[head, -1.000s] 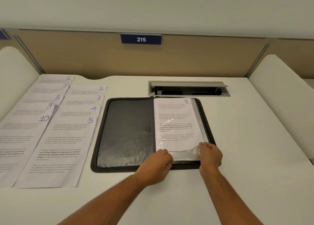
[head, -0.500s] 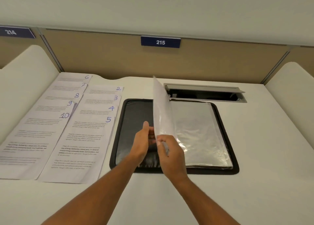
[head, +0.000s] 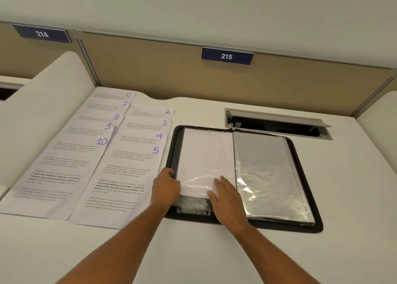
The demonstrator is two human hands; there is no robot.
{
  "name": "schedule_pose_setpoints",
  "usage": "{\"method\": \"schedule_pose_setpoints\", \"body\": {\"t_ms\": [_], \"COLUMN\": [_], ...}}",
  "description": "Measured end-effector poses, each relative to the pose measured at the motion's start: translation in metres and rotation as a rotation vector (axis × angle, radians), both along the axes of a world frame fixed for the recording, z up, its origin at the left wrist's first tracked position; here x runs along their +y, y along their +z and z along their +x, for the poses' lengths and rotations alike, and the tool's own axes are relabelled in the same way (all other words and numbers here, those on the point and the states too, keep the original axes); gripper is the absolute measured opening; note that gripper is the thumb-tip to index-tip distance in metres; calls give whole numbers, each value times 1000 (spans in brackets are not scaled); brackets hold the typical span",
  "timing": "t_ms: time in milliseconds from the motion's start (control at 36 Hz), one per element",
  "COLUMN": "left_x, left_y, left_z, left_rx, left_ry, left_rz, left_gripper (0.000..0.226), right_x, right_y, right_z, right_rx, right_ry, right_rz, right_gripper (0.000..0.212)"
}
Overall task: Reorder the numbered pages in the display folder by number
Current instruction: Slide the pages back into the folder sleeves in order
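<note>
1. Plastic sleeve (head: 206, 161), a blank sheet-back showing through it, lies flat on the left half of the folder (head: 300, 161); it could spring back when released.
2. Left hand (head: 165, 187) grips its near-left corner; right hand (head: 227, 198) presses flat.
3. Loose pages (head: 137, 155) lie overlapped left of the folder; a careless grab could take the wrong number.

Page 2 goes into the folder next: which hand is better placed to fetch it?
Left, probably. The left hand is at the folder's left edge, beside the loose pages; page 2 lies that side. The right hand rests on the turned sleeve.
</note>
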State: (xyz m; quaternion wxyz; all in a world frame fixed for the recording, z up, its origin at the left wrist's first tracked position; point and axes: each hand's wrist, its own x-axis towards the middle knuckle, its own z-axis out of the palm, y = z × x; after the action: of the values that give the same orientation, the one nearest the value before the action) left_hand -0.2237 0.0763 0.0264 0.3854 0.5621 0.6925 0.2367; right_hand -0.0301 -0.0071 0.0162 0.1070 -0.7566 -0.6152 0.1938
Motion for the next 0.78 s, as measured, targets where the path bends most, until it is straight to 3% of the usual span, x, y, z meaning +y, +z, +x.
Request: {"method": "schedule_pose_setpoints", "body": {"t_ms": [139, 278, 389, 694, 778], "left_x": [-5, -7, -3, 54, 87], "left_y": [-1, -6, -12, -5, 1], "left_z": [1, 1, 2, -25, -43], "left_rx": [180, 321, 362, 327, 343], "left_ry": [-93, -333, -466, -428, -423], "left_rz": [102, 269, 288, 356, 355], "left_gripper": [40, 47, 30, 11, 18], "right_x": [3, 15, 27, 90, 116], "right_y": [-5, -2, -2, 12, 19], "right_z": [-6, -12, -19, -38, -45], "right_rx": [-88, -85, -95, -132, -135], "right_ry": [53, 57, 101, 106, 117], "right_rz": [2, 46, -1, 21, 26], "right_gripper": [51, 53, 54, 48, 47]}}
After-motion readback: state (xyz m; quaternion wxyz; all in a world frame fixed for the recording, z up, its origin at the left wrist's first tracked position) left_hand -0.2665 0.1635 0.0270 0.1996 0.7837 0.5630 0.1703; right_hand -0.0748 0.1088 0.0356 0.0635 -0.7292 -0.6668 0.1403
